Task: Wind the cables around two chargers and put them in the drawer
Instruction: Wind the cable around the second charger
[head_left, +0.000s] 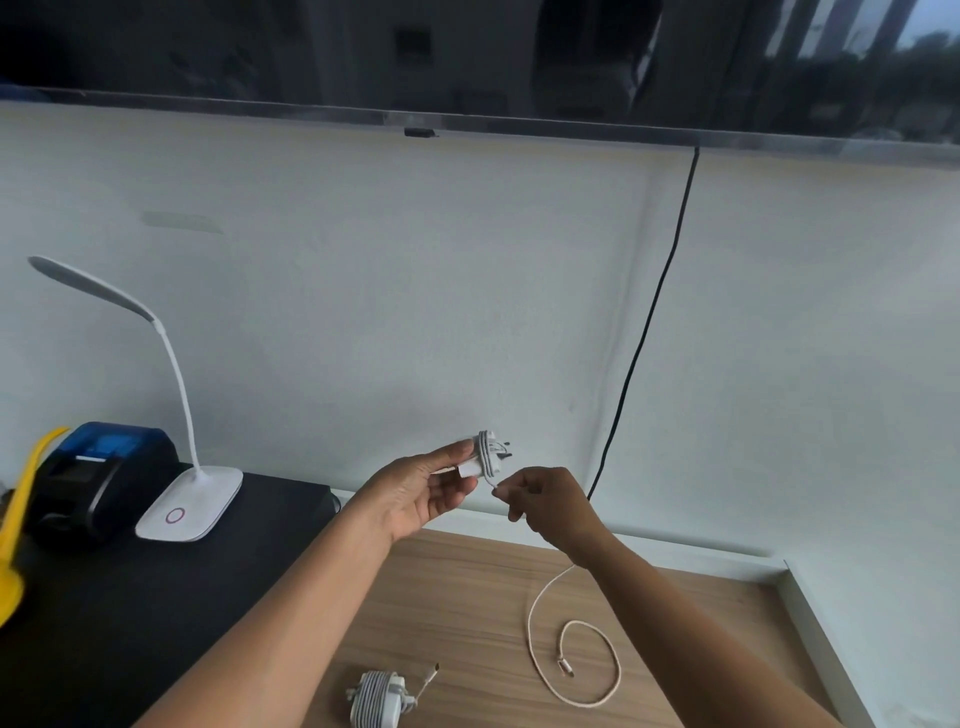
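From the head camera, the left hand (423, 499) holds a white charger (485, 457) up in front of the pale wall, fingers closed around its body with the prongs pointing right, while the right hand (553, 506) pinches the cable (540, 670) just beside the charger, thumb and fingertip pressed together on it. A few turns already sit around the block. To do this winding well, I would keep the charger steady in the left hand and let the right carry the cord round it under light, even tension, laying each turn next to the last rather than on top, and letting the slack slide through the pinch (a loose turn is likely to slip off over the prongs). The remaining cable hangs from the right hand to the wooden desk (467, 597), where it curls into one open loop ending in a small connector; it looks braided and off-white. The second charger (376, 699) lies near the bottom edge of the desk, already wrapped in neat grey-white turns with its plug end sticking out. No drawer is in view.
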